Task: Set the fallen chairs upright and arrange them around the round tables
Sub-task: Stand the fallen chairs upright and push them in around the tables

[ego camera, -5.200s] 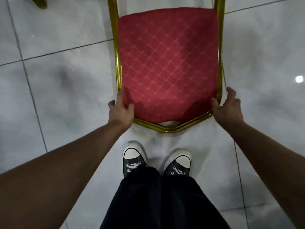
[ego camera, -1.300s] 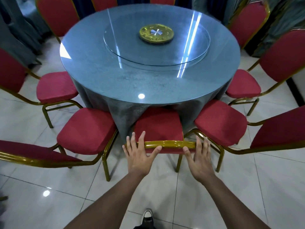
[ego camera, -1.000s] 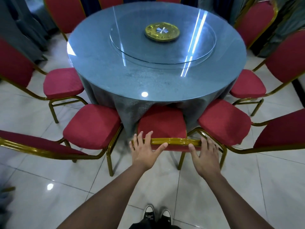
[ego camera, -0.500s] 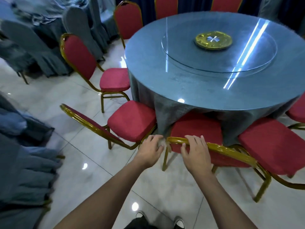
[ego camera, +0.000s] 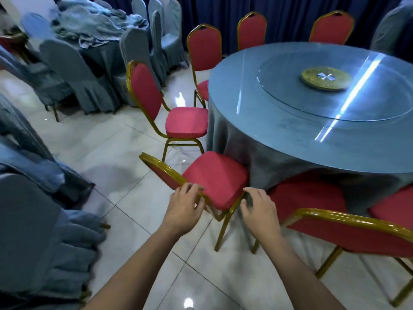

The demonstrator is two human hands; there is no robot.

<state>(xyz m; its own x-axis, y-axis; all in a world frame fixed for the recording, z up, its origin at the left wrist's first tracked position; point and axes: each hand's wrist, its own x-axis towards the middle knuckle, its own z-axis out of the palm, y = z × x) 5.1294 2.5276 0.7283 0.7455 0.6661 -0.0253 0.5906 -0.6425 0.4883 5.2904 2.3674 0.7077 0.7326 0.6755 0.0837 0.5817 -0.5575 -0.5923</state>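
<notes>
Left hand [ego camera: 183,209]: fingers curled over the gold backrest rail of a red chair [ego camera: 214,175], apparently gripping it, though motion blur softened the fingertips; right hand [ego camera: 260,211]: fingers loosely spread, held just beside that chair's seat corner, contact unclear; the chair stood upright between and ahead of both hands, its seat front touching the grey cloth of the round table [ego camera: 312,113]; second red chair [ego camera: 348,231] just right of the right hand; third red chair [ego camera: 169,108] well beyond the left hand; covered grey chairs [ego camera: 73,72] far left.
</notes>
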